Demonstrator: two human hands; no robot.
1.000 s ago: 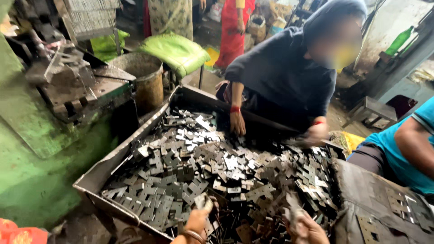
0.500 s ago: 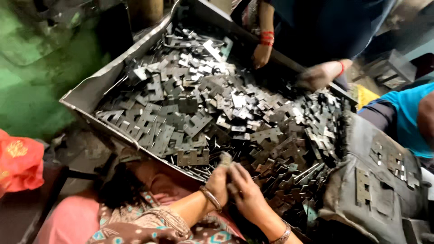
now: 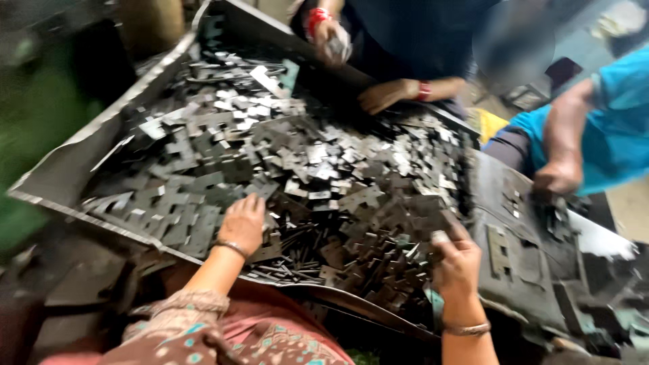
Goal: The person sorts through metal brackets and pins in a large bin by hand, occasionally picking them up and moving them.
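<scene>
Reaching into the tray [image 3: 64, 177], we rest our left hand [image 3: 242, 223] palm down on the metal pieces [image 3: 304, 169], fingers spread flat over them and closed on nothing. That hand sits near the tray's near edge, left of the middle of the heap. Our right hand [image 3: 456, 260] is at the near right of the pile, fingers curled among the pieces; motion blur keeps us from telling whether it grips one. We wear a thin bangle [image 3: 231, 247] on the left wrist and another bangle [image 3: 466, 330] on the right. The pieces are small, flat, dark grey stampings with notched outlines, heaped across the whole tray, some catching light at the centre. On the far side, a person in dark clothes has one hand [image 3: 331, 37] raised above the far rim, seemingly holding pieces, and another hand [image 3: 382, 94] lying on the pile. At the right, a person in a blue shirt [image 3: 618, 128] lowers a hand [image 3: 558, 177] onto a dark sheet [image 3: 520, 236] just beside the tray.
</scene>
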